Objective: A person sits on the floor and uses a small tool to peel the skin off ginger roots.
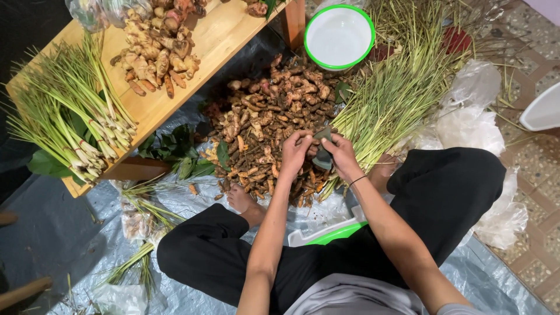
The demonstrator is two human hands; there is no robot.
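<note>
I sit cross-legged on a grey plastic sheet (52,233) in front of a heap of brown turmeric roots (265,122). My left hand (294,153) and my right hand (341,156) are close together over the near edge of the heap. Both pinch a dark green leaf (322,153) held between them. A thin black band circles my right wrist. Whether a root lies inside the leaf I cannot tell.
A white bowl with a green rim (339,36) stands beyond the heap. Loose lemongrass (402,81) lies to the right, with crumpled clear bags (475,125). A low wooden table (219,35) at left carries bundled lemongrass (76,116) and ginger (154,55). Green leaves (175,153) lie under it.
</note>
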